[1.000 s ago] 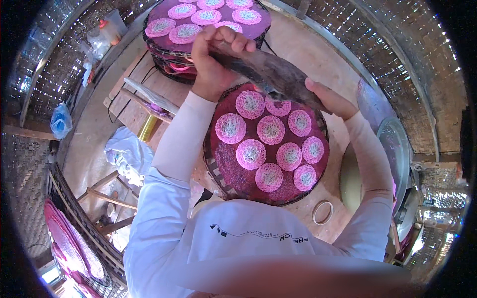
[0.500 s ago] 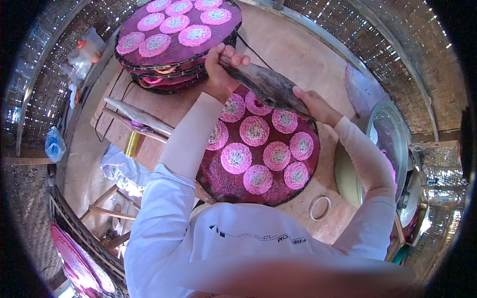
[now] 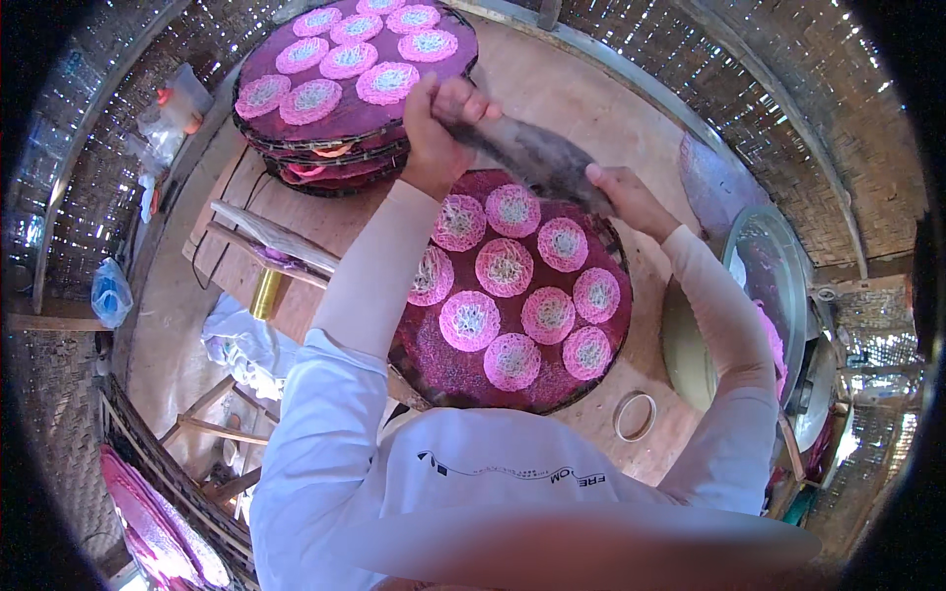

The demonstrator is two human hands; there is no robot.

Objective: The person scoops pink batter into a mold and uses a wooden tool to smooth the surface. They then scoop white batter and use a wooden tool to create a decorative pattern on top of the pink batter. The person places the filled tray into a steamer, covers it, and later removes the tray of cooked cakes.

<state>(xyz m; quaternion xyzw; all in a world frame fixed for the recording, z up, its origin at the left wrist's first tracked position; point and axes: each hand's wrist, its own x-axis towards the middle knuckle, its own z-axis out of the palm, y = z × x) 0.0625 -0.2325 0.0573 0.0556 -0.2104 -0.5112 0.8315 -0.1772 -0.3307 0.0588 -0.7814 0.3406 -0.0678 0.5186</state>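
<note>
My left hand and my right hand grip opposite ends of a long, dark, wooden-looking implement, blurred by motion. It is held slanted over the upper part of a round maroon tray with a dark rim. On that tray lie several lacy pink rosettes with pale centres, including one just below the implement. Beyond my left hand stands a stack of similar round trays, its top one bearing more rosettes. The implement's underside is hidden.
A metal basin sits at the right, near a pale ring. Wooden sticks lie across the board at left, beside a yellow spool and white cloth. Woven walls surround the workspace; more pink trays are at lower left.
Since a second ago, both hands and the implement have shifted within the view, now blurring. The rosette beneath it, formerly dark in the middle, now shows a white lacy centre.
</note>
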